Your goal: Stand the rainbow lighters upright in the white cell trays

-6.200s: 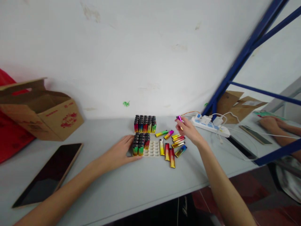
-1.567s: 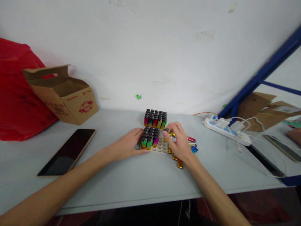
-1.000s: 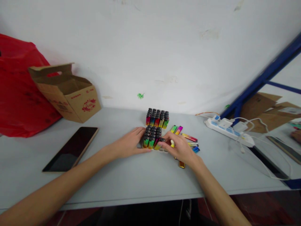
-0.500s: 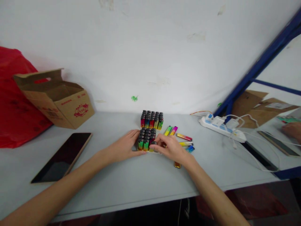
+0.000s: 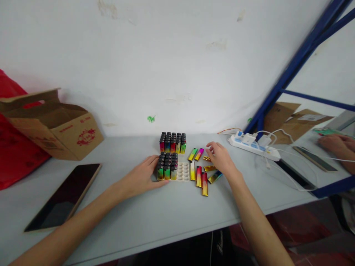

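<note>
My left hand (image 5: 141, 173) wraps the left side of a white tray (image 5: 183, 172), thumb along its front and fingers beside the black-topped lighters (image 5: 167, 170) standing in it. The tray's right part shows bare slots. My right hand (image 5: 222, 159) hovers over loose lighters right of the tray, fingers bent and apart, with nothing visible between them. Among the loose ones are a red-and-gold lighter (image 5: 204, 184), a green-and-yellow lighter (image 5: 192, 154) and a magenta-and-yellow lighter (image 5: 199, 154). A second block of upright lighters (image 5: 172, 144) stands behind the tray.
A dark phone (image 5: 63, 197) lies at the left, before an open cardboard box (image 5: 74, 135) and a red bag (image 5: 16, 151). On the right, a white power strip (image 5: 253, 147) with cables sits near a blue-framed mirror (image 5: 313, 98).
My right hand has left the tray and moved right to the loose lighters. The lighter it held now stands in the front row. The view has turned slightly right; my left hand stays at the tray.
</note>
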{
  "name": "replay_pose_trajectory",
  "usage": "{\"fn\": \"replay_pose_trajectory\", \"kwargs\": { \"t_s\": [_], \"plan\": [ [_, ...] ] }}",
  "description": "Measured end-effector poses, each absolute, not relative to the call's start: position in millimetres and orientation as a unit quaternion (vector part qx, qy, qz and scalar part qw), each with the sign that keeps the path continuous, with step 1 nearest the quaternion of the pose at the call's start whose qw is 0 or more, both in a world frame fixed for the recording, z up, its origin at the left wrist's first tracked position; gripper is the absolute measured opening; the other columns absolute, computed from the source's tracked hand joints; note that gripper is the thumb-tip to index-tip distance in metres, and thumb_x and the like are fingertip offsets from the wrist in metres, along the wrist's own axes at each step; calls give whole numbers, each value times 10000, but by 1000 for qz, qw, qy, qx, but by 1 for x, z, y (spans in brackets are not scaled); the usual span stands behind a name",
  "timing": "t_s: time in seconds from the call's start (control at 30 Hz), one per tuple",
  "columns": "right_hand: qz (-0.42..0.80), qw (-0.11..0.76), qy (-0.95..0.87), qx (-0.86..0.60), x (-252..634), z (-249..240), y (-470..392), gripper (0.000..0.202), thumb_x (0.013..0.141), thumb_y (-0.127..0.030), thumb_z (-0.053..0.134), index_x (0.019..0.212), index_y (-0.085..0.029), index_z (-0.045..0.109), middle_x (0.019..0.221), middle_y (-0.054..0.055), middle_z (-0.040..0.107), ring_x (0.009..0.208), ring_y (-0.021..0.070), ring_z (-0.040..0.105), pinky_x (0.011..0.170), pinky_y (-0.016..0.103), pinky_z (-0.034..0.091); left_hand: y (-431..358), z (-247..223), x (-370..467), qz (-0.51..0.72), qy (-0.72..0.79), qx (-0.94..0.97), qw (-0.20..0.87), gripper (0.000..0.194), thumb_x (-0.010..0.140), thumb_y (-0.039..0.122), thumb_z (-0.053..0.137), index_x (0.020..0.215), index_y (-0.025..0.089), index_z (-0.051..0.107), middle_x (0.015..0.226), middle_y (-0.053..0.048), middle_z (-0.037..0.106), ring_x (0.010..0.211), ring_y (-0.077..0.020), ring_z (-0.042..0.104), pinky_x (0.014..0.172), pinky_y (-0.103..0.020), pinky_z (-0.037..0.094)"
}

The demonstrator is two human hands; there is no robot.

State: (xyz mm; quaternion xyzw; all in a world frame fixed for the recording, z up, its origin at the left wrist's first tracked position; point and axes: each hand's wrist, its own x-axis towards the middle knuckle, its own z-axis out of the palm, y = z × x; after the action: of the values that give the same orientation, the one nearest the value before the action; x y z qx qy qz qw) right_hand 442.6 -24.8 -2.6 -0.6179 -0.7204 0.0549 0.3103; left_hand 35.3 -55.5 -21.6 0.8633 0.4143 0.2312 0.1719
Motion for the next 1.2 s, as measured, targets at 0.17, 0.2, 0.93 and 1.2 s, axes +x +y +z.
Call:
{"fn": "replay_pose_trajectory", "kwargs": {
  "t_s": [0.17, 0.2, 0.93, 1.2],
  "plan": [
    [-4, 250, -723, -644, 459, -18, -20, 237, 1186, -229, 694, 1323, -230, 888, 1367, 218, 866, 1280, 406, 815, 1115, 530, 652, -54, -29, 38, 245, 428, 851, 180, 975, 990, 919, 929, 1667, 242, 745, 1736, -197, 788, 1620, -525, 766, 1483, -693, 600],
    [-11, 246, -724, -644, 462, -19, -21, 249, 1190, -229, 689, 1335, -241, 892, 1381, 212, 867, 1298, 408, 812, 1120, 537, 651, -52, -32, 38, 250, 430, 848, 184, 996, 972, 947, 934, 1658, 249, 751, 1734, -196, 787, 1616, -524, 771, 1472, -695, 613],
    [148, 258, -751, -590, 514, -19, -43, 180, 1169, -348, 827, 1096, -222, 932, 1167, 148, 929, 1120, 332, 865, 1064, 463, 675, -31, -62, 24, 299, 430, 833, 178, 1063, 847, 880, 1080, 1659, 264, 778, 1725, -220, 787, 1608, -543, 770, 1431, -739, 627],
    [210, 268, -744, -575, 513, -17, -46, 385, 1055, -633, 920, 1063, -248, 916, 1102, 133, 917, 995, 325, 824, 946, 450, 651, -26, -50, 24, 299, 435, 821, 220, 1058, 719, 742, 1203, 1581, 232, 864, 1735, -209, 803, 1625, -550, 771, 1456, -734, 611]
  ]
}}
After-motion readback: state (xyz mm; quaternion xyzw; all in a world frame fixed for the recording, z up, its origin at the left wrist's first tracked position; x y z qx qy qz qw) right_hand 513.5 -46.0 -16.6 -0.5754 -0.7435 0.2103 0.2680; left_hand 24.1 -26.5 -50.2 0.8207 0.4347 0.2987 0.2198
